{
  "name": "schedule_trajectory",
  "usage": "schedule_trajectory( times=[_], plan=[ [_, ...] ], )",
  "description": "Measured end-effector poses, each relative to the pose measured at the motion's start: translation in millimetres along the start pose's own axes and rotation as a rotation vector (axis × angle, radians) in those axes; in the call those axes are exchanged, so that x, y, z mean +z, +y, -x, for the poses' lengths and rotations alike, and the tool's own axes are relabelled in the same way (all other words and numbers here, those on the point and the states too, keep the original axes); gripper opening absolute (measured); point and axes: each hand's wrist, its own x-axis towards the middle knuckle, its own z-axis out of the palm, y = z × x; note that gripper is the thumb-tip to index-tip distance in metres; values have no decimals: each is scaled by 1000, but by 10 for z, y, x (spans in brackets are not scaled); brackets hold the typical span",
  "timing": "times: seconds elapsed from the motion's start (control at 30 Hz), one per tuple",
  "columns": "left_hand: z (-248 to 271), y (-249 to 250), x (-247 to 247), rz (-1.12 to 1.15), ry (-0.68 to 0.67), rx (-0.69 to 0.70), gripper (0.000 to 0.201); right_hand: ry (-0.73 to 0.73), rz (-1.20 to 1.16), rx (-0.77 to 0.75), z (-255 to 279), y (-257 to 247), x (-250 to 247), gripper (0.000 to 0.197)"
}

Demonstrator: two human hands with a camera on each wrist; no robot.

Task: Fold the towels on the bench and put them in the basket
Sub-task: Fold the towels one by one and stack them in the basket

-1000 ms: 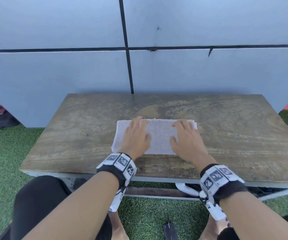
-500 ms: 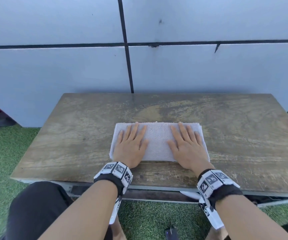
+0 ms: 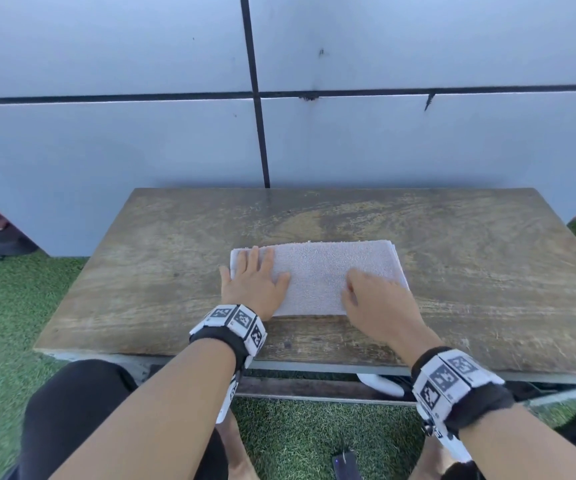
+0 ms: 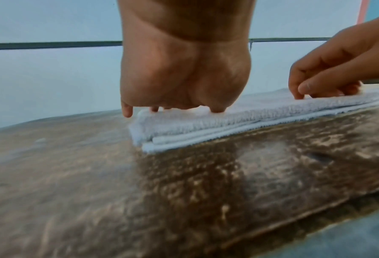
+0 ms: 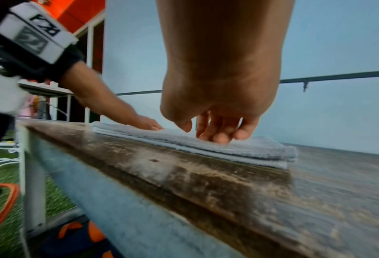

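The left hand (image 3: pixel 252 284) slides out to the left end of the folded towel (image 3: pixel 317 275), little finger now off its edge, while the right hand (image 3: pixel 371 296), flat half a second ago, lifts onto curled fingertips (image 5: pixel 220 137).

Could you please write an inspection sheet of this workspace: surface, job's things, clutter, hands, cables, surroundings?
Surface: weathered brown wooden bench top, worn and stained.
Job's things: one folded white terry towel lying flat near the front edge; basket not seen.
Clutter: nothing seen on the bench.
Hands: left hand flat on the towel's left end; right hand touches its right part with bent fingers.
Cables: white cord on the grass.
Surroundings: grey panelled wall, green artificial grass.
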Motion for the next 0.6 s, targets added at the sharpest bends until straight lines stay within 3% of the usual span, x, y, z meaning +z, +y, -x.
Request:
schedule_trajectory(
  times=[0.17,0.23,0.3,0.43,0.47,0.53,0.6],
  plan=[
    [192,121,-232,-147,24,-39,70,27,-93,10,39,20,47,15],
    [321,153,-266,-118,-2,22,55,7,-105,29,-16,91,9,17],
    [468,135,-229,48,-48,111,30,-60,-123,21,-44,166,-29,36],
    [660,-27,-66,273,-101,333,11,-137,-237,15,109,339,44,63],
    [699,-72,-23,266,-115,391,23,-152,-257,4,173,387,90,70],
    [762,-139,28,196,-170,451,70,-179,-277,-26,278,450,175,86],
    [795,-139,36,89,-190,462,98,-203,-293,-35,347,471,228,92]
  ],
)
